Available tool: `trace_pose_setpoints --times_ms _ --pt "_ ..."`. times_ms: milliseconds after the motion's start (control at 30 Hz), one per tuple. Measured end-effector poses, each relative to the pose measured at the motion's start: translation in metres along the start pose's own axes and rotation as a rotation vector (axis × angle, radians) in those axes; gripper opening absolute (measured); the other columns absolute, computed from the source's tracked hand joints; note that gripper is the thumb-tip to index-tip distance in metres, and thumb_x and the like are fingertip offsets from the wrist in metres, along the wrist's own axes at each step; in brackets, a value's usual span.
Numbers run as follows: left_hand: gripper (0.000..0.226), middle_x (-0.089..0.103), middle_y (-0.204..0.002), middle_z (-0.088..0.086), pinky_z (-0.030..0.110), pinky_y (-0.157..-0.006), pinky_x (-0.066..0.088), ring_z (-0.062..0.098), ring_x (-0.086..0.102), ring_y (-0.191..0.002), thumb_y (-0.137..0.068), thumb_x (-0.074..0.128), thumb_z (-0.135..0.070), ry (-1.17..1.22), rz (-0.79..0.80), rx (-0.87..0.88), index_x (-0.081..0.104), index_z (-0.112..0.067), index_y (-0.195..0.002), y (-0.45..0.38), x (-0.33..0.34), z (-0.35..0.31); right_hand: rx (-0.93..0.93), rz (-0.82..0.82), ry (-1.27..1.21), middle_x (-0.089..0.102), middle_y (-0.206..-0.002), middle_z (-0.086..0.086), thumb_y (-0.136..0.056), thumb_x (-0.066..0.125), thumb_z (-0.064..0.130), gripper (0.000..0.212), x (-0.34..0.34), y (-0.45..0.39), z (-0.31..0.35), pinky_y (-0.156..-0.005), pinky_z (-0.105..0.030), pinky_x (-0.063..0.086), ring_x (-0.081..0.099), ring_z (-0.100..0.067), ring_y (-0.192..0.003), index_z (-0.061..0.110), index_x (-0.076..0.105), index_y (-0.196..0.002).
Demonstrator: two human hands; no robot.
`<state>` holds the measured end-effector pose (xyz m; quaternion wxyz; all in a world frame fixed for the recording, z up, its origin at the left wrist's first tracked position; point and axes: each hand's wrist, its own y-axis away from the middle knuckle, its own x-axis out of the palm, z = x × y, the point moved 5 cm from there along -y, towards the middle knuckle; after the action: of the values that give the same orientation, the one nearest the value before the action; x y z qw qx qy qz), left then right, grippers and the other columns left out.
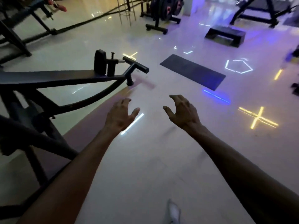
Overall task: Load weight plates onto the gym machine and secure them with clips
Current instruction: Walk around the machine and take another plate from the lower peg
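Head view: both arms reach out over the pale glossy floor [145, 159].
Left hand [120, 116]: grip spread, holding nothing.
Right hand [182, 110]: grip spread, fingers curled, empty.
Black steel gym machine [64, 78]: left of frame, no plates seen loaded.
Dark round weight plates [166, 8]: racked at top centre, well apart.
Progress: seemingly nothing loaded; fetching, loading and clipping remain; no clips visible.

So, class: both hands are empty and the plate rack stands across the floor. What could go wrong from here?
1. The machine's handle juts out at the left; the left hand or a hip may strike it.
2. The dark mat and step box lie toward the plate rack: possible trip hazards in dim light.
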<state>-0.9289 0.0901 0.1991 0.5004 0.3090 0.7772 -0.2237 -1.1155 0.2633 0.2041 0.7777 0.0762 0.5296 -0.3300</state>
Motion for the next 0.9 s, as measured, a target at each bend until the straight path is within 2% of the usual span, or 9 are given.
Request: trace_pose_setpoints --times_ms 200,400,567,700,900 --pt "0.065 0.050 -0.150 0.008 0.049 -0.106 0.046 0.029 0.045 -0.140 -0.098 0.056 -0.056 -0.008 0.018 0.059 0.046 -0.017 -0.148 -0.090 0.036 -0.075 0.076 0.040 0.045 0.052 -0.145 -0.006 -0.094 0.060 0.051 0.066 -0.014 -0.064 -0.089 -0.094 -0.047 0.051 0.054 -0.030 -0.128 0.014 0.047 -0.146" --pt "0.071 0.047 -0.154 0.009 0.046 -0.115 0.038 0.029 0.041 -0.144 -0.098 0.055 -0.057 -0.027 0.049 0.132 0.042 -0.013 -0.152 -0.200 0.073 -0.105 0.100 0.053 0.068 0.050 -0.148 -0.006 -0.093 0.058 0.055 0.069 0.005 -0.153 -0.150 -0.099 -0.049 0.048 0.050 -0.030 -0.132 0.014 0.044 -0.148" --pt "0.073 0.042 -0.160 0.008 0.044 -0.119 0.033 0.027 0.036 -0.149 -0.099 0.051 -0.059 -0.024 0.033 0.159 0.039 -0.014 -0.155 -0.313 0.098 -0.111 0.083 0.042 0.103 0.049 -0.149 -0.008 -0.095 0.054 0.056 0.069 0.026 -0.255 -0.191 -0.105 -0.051 0.045 0.048 -0.031 -0.135 0.014 0.043 -0.149" --pt "0.073 0.035 -0.165 0.005 0.043 -0.124 0.026 0.023 0.027 -0.154 -0.101 0.041 -0.062 0.045 0.087 0.115 0.033 -0.018 -0.159 -0.429 0.109 -0.110 0.105 0.038 0.077 0.050 -0.148 -0.007 -0.094 0.054 0.057 0.069 0.032 -0.361 -0.222 -0.106 -0.052 0.045 0.048 -0.029 -0.135 0.015 0.044 -0.147" --pt "0.073 0.037 -0.163 0.006 0.051 -0.120 0.034 0.025 0.029 -0.153 -0.100 0.042 -0.064 0.034 0.095 0.123 0.034 -0.020 -0.158 -0.589 0.100 -0.125 0.120 -0.047 0.040 0.055 -0.141 -0.006 -0.095 0.059 0.053 0.063 0.017 -0.518 -0.255 -0.097 -0.045 0.047 0.054 -0.027 -0.127 0.013 0.049 -0.143"
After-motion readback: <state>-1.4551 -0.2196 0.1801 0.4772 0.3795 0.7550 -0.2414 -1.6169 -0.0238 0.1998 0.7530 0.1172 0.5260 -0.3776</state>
